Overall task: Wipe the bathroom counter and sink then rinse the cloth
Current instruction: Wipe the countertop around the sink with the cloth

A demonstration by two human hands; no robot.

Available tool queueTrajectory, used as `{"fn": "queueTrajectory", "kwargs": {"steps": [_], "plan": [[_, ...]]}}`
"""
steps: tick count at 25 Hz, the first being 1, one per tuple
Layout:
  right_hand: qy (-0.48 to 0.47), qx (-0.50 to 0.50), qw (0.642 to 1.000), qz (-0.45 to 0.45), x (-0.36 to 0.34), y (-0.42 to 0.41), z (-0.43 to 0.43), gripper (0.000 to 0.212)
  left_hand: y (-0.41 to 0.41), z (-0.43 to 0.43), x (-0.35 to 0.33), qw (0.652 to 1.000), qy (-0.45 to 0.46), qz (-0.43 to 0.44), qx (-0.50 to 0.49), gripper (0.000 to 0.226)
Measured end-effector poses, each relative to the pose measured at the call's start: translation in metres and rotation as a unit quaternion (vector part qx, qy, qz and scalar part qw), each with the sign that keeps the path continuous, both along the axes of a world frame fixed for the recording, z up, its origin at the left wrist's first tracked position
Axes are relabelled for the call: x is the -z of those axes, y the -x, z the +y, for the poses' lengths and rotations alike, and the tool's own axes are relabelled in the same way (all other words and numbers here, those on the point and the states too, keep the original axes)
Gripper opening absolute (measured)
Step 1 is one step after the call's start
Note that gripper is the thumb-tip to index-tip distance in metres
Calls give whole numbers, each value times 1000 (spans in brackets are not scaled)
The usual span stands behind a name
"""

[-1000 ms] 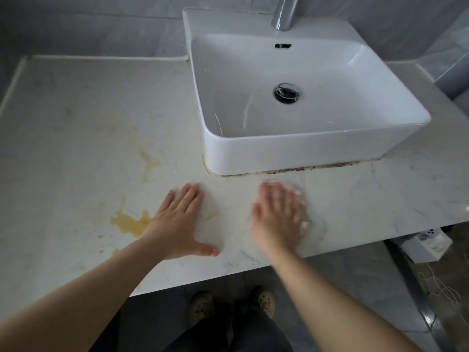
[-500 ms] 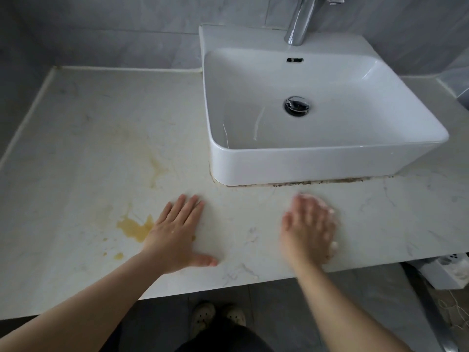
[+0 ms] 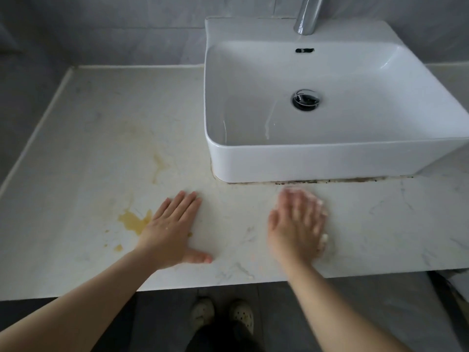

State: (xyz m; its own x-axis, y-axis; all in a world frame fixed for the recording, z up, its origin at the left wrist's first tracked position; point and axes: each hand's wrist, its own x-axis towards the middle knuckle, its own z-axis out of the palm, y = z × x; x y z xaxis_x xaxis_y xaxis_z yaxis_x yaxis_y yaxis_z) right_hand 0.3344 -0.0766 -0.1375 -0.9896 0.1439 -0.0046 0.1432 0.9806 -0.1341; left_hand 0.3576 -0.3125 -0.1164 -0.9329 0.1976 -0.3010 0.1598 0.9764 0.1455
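pale perforated clogs [image 3: 203, 313] stand on dark floor tiles [image 3: 165, 313] just below the counter's edge. on the cream marble counter [image 3: 76, 174], close to that edge, the person's left hand [image 3: 172, 232] lies flat, fingers straight and together, thumb out, holding nothing. just left of it sits a yellow-brown stain [image 3: 132, 221]. the right hand [image 3: 297, 224] is blurred, its fingers laid out flat, pressing a small white cloth [image 3: 324, 237] to the counter; only bits of cloth peek out at the hand's right side. beyond it a dark grime line [image 3: 330, 181] runs under the white rectangular ceramic sink [image 3: 330, 163], which has a round chrome drain [image 3: 306, 99] and a chrome faucet [image 3: 307, 16] at the back, against the grey tiled wall [image 3: 101, 29].
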Motion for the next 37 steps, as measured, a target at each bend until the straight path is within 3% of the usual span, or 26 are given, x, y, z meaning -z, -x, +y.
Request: {"fn": "queueTrajectory", "kwargs": {"steps": [3,5,6,8,10,11,13,15,16,18,20,22,23,25,27,29,31,34,35,37], "plan": [[38,-238,970,17,-3,-47,-66,51,-9,-1,2,998,-7,63,-9,129],[6,-298,954,11,-2,-39,-59,50,-22,-4,4,996,18,88,-2,115],[-11,-274,962,6,1,-25,-45,53,-28,-9,5,996,25,91,-4,104],[-13,-103,995,-12,2,-1,-23,60,-38,-27,7,993,22,110,-30,91],[29,40,998,-28,-2,1,-40,57,-47,-53,7,987,10,141,-75,94],[35,42,998,-27,-5,-7,-64,57,-49,-66,7,984,11,151,-96,99],[35,-106,994,-2,-5,-39,-125,59,-50,-88,6,981,16,140,-131,108],[21,-259,966,-2,-1,-58,-152,54,-51,-102,9,982,22,117,-143,117],[-1,-282,959,11,2,-53,-145,52,-51,-105,11,983,18,113,-146,119],[-22,-201,979,0,3,-35,-105,54,-50,-102,11,986,8,111,-123,116],[-9,-18,1000,-23,0,-23,-61,54,-43,-94,7,990,3,119,-80,110],[20,96,995,-23,-2,-21,-61,52,-33,-85,4,992,16,119,-43,110],[21,87,996,-1,-3,-25,-81,52,-29,-83,5,993,23,109,-30,113],[16,-47,997,53,0,-43,-136,53,-24,-83,11,994,16,103,-32,119],[10,-207,977,38,1,-56,-165,50,-24,-87,13,995,18,90,-25,123],[-10,-260,965,18,2,-42,-139,49,-26,-89,11,996,27,78,-21,124],[-29,-178,984,12,3,-21,-89,53,-26,-88,9,996,34,78,-21,122],[5,52,998,-20,0,-5,-51,58,-26,-86,8,996,38,74,-21,118],[13,71,997,-18,-1,-4,-65,61,-26,-87,8,996,42,73,-17,116],[36,-35,999,-14,-4,-10,-113,62,-25,-89,12,995,50,87,-12,111]]}}
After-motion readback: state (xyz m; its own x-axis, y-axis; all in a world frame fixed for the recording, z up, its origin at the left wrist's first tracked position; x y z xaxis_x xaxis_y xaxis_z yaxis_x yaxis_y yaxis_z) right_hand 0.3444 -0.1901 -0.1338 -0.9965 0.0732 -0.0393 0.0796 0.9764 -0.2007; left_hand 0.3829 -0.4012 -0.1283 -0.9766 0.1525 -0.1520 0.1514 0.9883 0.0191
